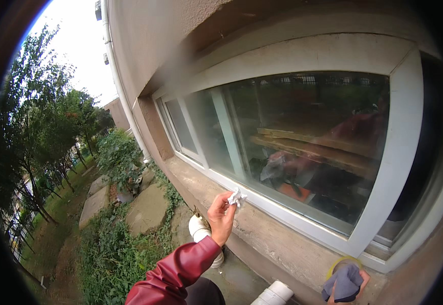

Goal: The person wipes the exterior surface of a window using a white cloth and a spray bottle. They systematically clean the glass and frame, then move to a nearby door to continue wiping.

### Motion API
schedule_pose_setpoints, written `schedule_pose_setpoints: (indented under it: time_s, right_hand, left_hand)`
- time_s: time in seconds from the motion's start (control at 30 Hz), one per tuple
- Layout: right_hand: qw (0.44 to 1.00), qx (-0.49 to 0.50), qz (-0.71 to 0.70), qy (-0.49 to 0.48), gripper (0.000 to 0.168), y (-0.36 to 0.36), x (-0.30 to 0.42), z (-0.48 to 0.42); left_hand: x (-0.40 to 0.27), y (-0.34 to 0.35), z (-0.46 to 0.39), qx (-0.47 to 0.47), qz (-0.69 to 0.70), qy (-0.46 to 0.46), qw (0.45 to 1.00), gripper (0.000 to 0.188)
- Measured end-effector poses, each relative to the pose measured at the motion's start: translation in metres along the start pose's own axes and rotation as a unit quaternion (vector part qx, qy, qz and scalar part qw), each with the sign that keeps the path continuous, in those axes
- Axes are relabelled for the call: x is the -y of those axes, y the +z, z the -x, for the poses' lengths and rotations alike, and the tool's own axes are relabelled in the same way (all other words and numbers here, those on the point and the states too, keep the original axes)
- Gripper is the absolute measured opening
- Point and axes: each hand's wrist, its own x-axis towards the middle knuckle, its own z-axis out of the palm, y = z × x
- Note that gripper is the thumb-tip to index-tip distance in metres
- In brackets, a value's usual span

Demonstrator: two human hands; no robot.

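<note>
My left hand [220,220], in a dark red sleeve [179,263], pinches a small crumpled piece of white paper or tissue [237,198] between thumb and fingertips. It is raised over the concrete sill [259,232], close to the white lower frame [282,209] of a sliding window. At the lower right, my right hand [364,281] grips a bunched grey cloth [343,283], which hides part of the fingers. Just behind the cloth, on the sill's corner, shows a round yellow rim [331,265]; I cannot tell what it belongs to.
The window pane [313,114] carries reflections, with wooden boards [313,146] visible in it. Below the sill are a white pipe elbow [199,228] and a white pipe end [274,292]. Green plants [126,263], a stone slab [147,209] and trees [53,126] lie to the left.
</note>
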Motion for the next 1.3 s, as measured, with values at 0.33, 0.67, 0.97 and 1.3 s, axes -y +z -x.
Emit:
schedule_pose_setpoints:
  time_s: [0.33, 0.67, 0.97, 1.3]
  right_hand:
    - [0.941, 0.031, 0.153, -0.301, 0.055, -0.004, 0.025, 0.002]
    - [0.693, 0.091, 0.275, -0.660, 0.071, 0.134, 0.269, -0.041]
    - [0.622, 0.089, 0.240, -0.740, 0.064, 0.144, 0.309, -0.099]
    - [0.635, 0.104, 0.217, -0.734, 0.061, 0.148, 0.300, -0.105]
  left_hand:
    - [-0.025, 0.076, -0.103, -0.048, -0.086, 0.266, 0.959, 0.017]
    - [-0.012, 0.071, -0.096, -0.048, -0.019, 0.228, 0.972, 0.018]
    - [-0.054, 0.086, -0.124, -0.090, 0.069, 0.217, 0.970, 0.016]
    - [-0.108, 0.156, -0.097, 0.134, 0.022, 0.445, 0.885, 0.020]
